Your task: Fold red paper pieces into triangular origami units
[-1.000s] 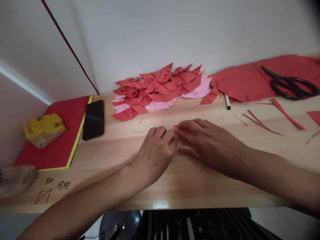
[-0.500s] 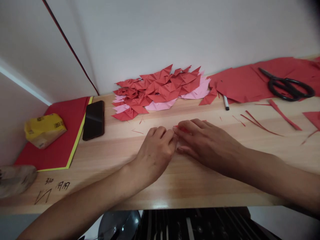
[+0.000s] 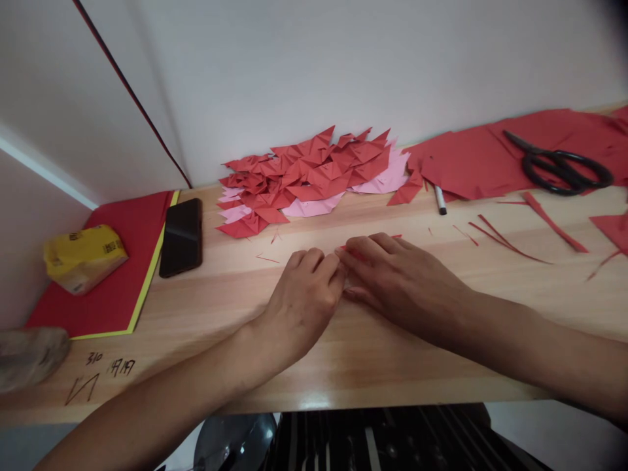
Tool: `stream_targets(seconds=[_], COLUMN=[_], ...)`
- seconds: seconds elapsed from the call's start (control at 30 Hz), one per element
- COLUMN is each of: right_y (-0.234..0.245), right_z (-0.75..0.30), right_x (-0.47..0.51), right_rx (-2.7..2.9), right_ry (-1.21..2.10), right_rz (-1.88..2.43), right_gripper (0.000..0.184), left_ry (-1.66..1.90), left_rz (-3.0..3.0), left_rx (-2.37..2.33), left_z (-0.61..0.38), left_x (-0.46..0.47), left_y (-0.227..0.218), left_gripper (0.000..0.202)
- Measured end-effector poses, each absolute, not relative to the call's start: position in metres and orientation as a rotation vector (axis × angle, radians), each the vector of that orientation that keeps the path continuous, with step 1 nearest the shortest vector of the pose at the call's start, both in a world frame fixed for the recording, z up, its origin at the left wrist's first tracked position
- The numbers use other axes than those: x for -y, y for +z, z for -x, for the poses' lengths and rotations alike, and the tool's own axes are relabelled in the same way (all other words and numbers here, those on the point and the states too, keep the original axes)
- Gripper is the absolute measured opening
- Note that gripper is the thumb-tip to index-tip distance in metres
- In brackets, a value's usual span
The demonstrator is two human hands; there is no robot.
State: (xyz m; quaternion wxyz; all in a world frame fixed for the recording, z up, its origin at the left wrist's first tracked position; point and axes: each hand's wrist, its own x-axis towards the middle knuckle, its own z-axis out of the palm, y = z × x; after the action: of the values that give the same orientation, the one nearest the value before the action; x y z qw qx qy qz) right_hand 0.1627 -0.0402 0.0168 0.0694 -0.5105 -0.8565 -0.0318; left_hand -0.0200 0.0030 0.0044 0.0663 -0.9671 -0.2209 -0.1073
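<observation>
A small piece of red paper (image 3: 397,236) lies mostly hidden under my fingers near the middle of the wooden table, with only slivers of its edge showing. My left hand (image 3: 309,297) is closed, its fingers curled and the fingertips at the paper's left end. Against it, my right hand (image 3: 400,281) grips the paper with thumb and fingers bent together, touching my left fingertips. Behind both hands sits a heap of folded red paper pieces (image 3: 314,170), with some pink paper (image 3: 314,207) showing at its lower edge.
Black-handled scissors (image 3: 564,171) rest on red paper sheets (image 3: 475,163) at the back right. A marker (image 3: 440,201) and thin red strips (image 3: 554,224) lie nearby. To the left are a phone (image 3: 181,239), a yellow packet (image 3: 83,258) on red sheets (image 3: 110,314) and a blurred bottle-like object (image 3: 32,356).
The view has shifted slightly. Both hands stay together over the red paper; my right fingers have moved a little, and a sliver of red edge shows more behind them.
</observation>
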Motion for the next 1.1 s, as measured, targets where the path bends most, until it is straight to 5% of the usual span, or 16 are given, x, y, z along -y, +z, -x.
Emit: stream_targets(seconds=[1.1], right_y=[0.024], right_z=[-0.168], right_x=[0.047], right_rx=[2.560], right_ry=[-0.248], right_rz=[1.787], right_gripper=[0.029], left_ry=[-0.333], left_rz=[2.935], left_rx=[0.670], left_z=[0.019], left_x=[-0.004], left_y=[0.006], left_gripper=[0.015])
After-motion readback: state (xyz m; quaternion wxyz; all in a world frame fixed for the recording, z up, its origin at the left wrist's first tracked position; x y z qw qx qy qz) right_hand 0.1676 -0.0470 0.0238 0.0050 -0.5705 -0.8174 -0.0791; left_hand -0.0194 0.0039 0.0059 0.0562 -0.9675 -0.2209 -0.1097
